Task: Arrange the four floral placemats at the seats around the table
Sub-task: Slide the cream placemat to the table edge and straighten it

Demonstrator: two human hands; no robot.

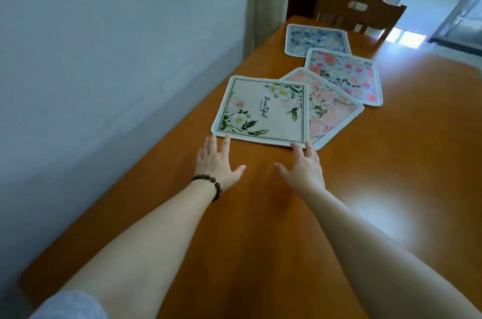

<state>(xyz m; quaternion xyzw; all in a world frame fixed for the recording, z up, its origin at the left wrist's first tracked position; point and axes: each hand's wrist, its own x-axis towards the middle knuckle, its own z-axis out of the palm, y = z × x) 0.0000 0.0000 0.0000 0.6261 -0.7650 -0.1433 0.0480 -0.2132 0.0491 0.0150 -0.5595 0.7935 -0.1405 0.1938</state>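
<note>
Four floral placemats lie in a loose overlapping row on the wooden table (391, 175). Nearest is a cream placemat (263, 110) with white flowers and script lettering. It overlaps a pale pink placemat (331, 112), which is turned at an angle. Beyond lies a pink-and-red placemat (347, 76), and farthest a blue placemat (317, 39). My left hand (217, 163) has its fingers spread, the tips touching the cream placemat's near left corner. My right hand (303, 168) is open too, fingertips at that mat's near right corner. Neither hand holds anything.
A white wall (104, 44) runs along the table's left edge. A wooden chair (357, 12) stands at the far end, with a beige roll (266, 16) leaning in the corner beside it. A doorway and bright floor show at the far right.
</note>
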